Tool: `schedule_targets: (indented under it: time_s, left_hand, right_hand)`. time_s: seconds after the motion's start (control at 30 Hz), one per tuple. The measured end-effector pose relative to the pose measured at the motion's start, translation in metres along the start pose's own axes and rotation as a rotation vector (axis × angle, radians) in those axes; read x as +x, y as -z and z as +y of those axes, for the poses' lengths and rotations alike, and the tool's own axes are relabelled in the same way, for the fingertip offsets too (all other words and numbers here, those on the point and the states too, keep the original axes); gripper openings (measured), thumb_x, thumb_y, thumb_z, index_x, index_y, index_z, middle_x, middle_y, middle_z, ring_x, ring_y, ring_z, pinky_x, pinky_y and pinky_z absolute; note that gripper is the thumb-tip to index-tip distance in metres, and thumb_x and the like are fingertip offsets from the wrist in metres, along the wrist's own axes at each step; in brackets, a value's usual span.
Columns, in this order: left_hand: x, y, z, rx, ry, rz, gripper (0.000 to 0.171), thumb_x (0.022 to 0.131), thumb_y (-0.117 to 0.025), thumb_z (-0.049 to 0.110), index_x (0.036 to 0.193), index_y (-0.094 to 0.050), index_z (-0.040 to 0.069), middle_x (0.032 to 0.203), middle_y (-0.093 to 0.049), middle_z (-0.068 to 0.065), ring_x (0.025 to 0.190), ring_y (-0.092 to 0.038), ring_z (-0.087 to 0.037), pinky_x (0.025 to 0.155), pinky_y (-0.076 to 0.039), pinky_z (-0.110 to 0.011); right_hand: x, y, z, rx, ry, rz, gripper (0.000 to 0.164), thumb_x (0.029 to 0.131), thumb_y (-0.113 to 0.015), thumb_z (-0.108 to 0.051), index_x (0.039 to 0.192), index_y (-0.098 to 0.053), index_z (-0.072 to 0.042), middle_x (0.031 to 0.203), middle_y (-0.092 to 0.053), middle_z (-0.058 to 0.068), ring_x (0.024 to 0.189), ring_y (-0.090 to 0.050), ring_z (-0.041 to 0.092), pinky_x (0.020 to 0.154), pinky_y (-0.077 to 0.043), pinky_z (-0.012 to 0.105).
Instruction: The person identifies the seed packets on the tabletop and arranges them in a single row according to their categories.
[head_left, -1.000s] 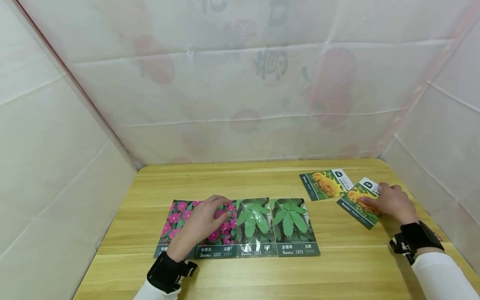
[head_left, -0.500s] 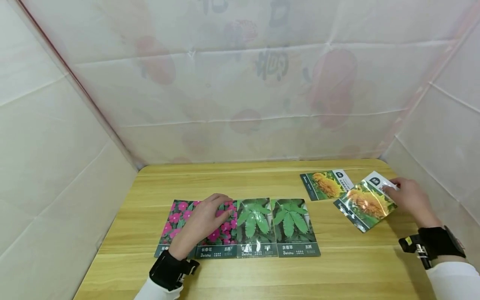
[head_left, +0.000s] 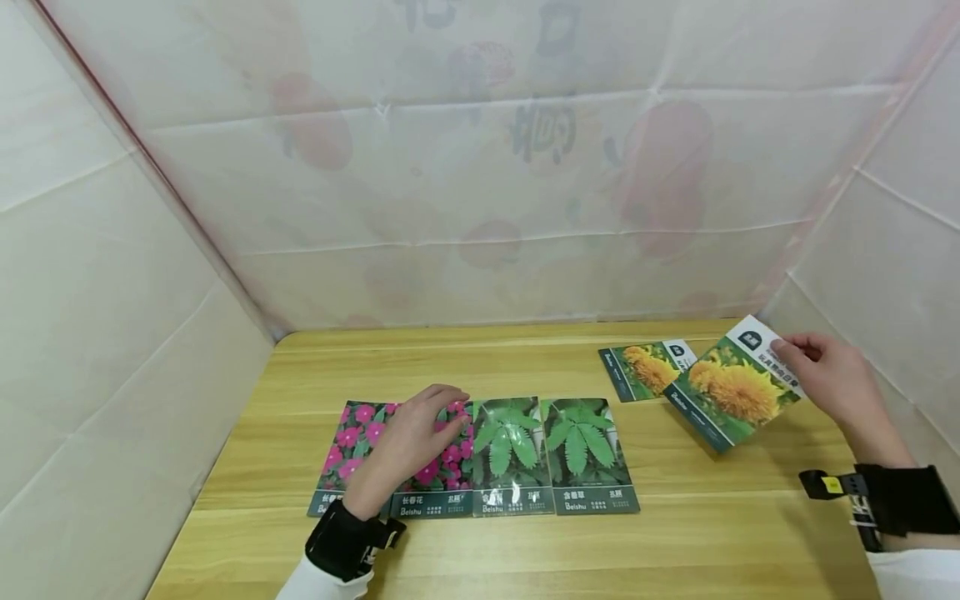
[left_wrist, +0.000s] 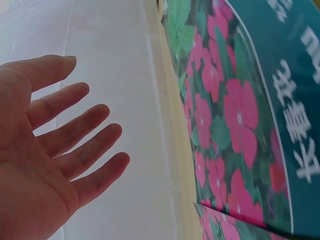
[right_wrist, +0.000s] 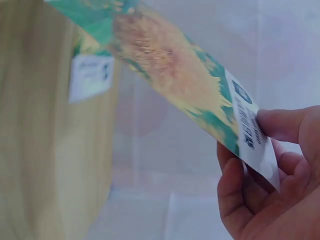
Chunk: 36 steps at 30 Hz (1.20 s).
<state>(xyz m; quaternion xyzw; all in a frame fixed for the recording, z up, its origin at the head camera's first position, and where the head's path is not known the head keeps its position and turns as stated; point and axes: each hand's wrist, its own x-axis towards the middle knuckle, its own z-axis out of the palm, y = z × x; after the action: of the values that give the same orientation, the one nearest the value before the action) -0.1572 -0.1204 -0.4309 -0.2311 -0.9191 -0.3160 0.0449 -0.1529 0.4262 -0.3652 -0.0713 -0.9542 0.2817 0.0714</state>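
Note:
My right hand [head_left: 843,387] pinches a seed packet with yellow flowers [head_left: 738,387] by its white top end, thumb on the front and fingers behind. In the right wrist view the packet [right_wrist: 170,65] is tilted and off the table. A second yellow-flower packet [head_left: 645,369] lies flat at the back, its right end partly covered in the head view. My left hand [head_left: 405,446] hovers over two pink-flower packets [head_left: 450,467], fingers spread and relaxed in the left wrist view, holding nothing. To their right lie two green-leaf packets [head_left: 512,446], side by side.
The pink-flower and green-leaf packets form one row on the wooden table [head_left: 525,558]. Pale cloth walls [head_left: 450,208] enclose the table at the back and both sides.
My right hand has lifted the yellow-flower packet off the table and tilted it up, drawing slightly right. The left hand and the row of packets stay nearly where they were.

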Motion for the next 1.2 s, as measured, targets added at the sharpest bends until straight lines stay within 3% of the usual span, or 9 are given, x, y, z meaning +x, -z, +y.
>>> schedule_targets:
  time_s: [0.1, 0.2, 0.33, 0.47, 0.67, 0.9, 1.03, 1.1, 1.2]
  left_hand:
    - [0.002, -0.001, 0.002, -0.004, -0.001, 0.014, 0.033, 0.098, -0.076, 0.022, 0.129, -0.071, 0.01, 0.132, -0.067, -0.009, 0.089, -0.071, -0.019, 0.066, -0.055, -0.028]
    - [0.004, -0.003, 0.005, -0.022, -0.003, 0.028, 0.033, 0.098, -0.075, 0.022, 0.129, -0.071, 0.011, 0.132, -0.067, -0.009, 0.089, -0.07, -0.018, 0.064, -0.051, -0.026]
    - [0.006, -0.007, 0.007, -0.073, -0.004, 0.035, 0.032, 0.099, -0.074, 0.02, 0.13, -0.071, 0.011, 0.133, -0.066, -0.008, 0.093, -0.069, -0.016, 0.065, -0.049, -0.027]
    - [0.008, -0.012, 0.007, -0.113, 0.005, 0.021, 0.03, 0.1, -0.073, 0.019, 0.129, -0.071, 0.011, 0.134, -0.066, -0.008, 0.085, -0.068, -0.016, 0.066, -0.051, -0.031]
    - [0.012, -0.018, 0.01, -0.15, 0.022, 0.007, 0.031, 0.1, -0.073, 0.02, 0.128, -0.071, 0.009, 0.133, -0.066, -0.01, 0.11, -0.069, -0.032, 0.089, -0.058, -0.047]
    - [0.013, -0.023, 0.012, -0.165, 0.003, 0.007, 0.03, 0.1, -0.072, 0.02, 0.128, -0.071, 0.01, 0.13, -0.068, -0.008, 0.12, -0.065, -0.03, 0.098, -0.057, -0.049]
    - [0.012, -0.028, 0.014, -0.178, -0.008, 0.002, 0.029, 0.101, -0.07, 0.02, 0.128, -0.07, 0.009, 0.129, -0.068, -0.008, 0.11, -0.068, -0.026, 0.09, -0.059, -0.043]
    - [0.012, -0.03, 0.015, -0.182, -0.009, -0.004, 0.029, 0.102, -0.07, 0.021, 0.128, -0.07, 0.009, 0.128, -0.069, -0.008, 0.094, -0.069, -0.02, 0.082, -0.06, -0.035]
    - [0.012, -0.033, 0.017, -0.186, -0.01, -0.017, 0.031, 0.103, -0.068, 0.024, 0.129, -0.07, 0.007, 0.127, -0.069, -0.008, 0.079, -0.064, -0.013, 0.072, -0.056, -0.029]
  right_hand:
    - [-0.002, -0.004, -0.015, 0.042, -0.004, 0.063, 0.057, 0.11, -0.048, -0.041, 0.132, -0.059, 0.01, 0.115, -0.064, 0.026, 0.095, -0.058, 0.023, 0.071, -0.041, 0.031]
    - [-0.004, -0.013, -0.029, 0.116, 0.013, 0.125, 0.05, 0.109, -0.054, -0.037, 0.127, -0.064, 0.008, 0.095, -0.068, 0.0, 0.081, -0.054, 0.001, 0.064, -0.043, 0.02]
    - [-0.008, -0.029, -0.047, 0.247, 0.029, 0.167, 0.047, 0.107, -0.058, -0.034, 0.124, -0.065, 0.009, 0.08, -0.059, -0.025, 0.072, -0.055, -0.005, 0.059, -0.045, 0.014]
    - [-0.011, -0.047, -0.066, 0.345, 0.031, 0.14, 0.049, 0.107, -0.059, -0.036, 0.125, -0.064, 0.01, 0.082, -0.064, -0.018, 0.072, -0.061, 0.001, 0.06, -0.05, 0.016]
    - [-0.016, -0.077, -0.089, 0.394, 0.047, 0.077, 0.049, 0.108, -0.058, -0.035, 0.126, -0.064, 0.01, 0.096, -0.07, 0.01, 0.074, -0.064, 0.007, 0.061, -0.053, 0.02]
    - [-0.025, -0.102, -0.109, 0.445, 0.067, 0.013, 0.047, 0.108, -0.058, -0.037, 0.128, -0.064, 0.005, 0.104, -0.069, 0.015, 0.084, -0.063, 0.012, 0.069, -0.052, 0.021]
    - [-0.015, -0.13, -0.091, 0.462, 0.078, -0.021, 0.049, 0.106, -0.058, -0.046, 0.133, -0.064, -0.006, 0.115, -0.069, 0.015, 0.1, -0.064, 0.021, 0.08, -0.052, 0.026]
    - [-0.003, -0.156, -0.068, 0.469, 0.109, 0.0, 0.046, 0.105, -0.058, -0.052, 0.135, -0.065, -0.017, 0.117, -0.07, 0.006, 0.104, -0.064, 0.017, 0.083, -0.053, 0.025]
    - [0.004, -0.174, -0.057, 0.504, 0.144, -0.009, 0.041, 0.105, -0.059, -0.048, 0.134, -0.065, -0.02, 0.118, -0.07, 0.004, 0.108, -0.064, 0.016, 0.087, -0.053, 0.026]
